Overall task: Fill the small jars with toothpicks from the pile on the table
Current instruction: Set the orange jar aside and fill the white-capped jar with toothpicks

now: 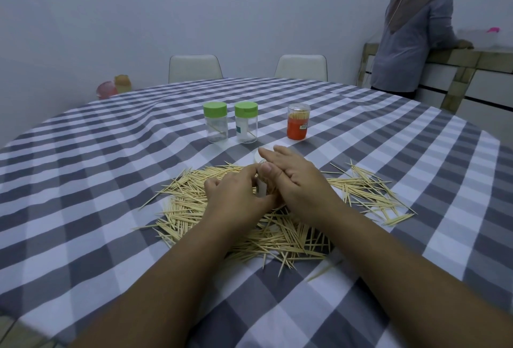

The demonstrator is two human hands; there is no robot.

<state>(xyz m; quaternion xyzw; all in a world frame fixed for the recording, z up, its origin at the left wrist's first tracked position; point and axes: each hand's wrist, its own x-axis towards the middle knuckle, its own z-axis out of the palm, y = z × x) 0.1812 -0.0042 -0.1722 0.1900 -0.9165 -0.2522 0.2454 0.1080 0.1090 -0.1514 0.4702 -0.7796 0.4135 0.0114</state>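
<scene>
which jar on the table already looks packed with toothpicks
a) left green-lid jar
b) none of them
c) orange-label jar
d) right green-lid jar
c: the orange-label jar shows a dense band of toothpick tips above its label, while the left green-lid jar and the right green-lid jar each show only a stray toothpick or so through their clear walls.

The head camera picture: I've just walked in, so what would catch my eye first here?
First, the big pile of toothpicks spread over the checked tablecloth, with the left hand and right hand meeting over it around a small jar. Behind them stand two green-lidded jars, nearly empty, and to their right an orange jar packed with toothpicks.
</scene>
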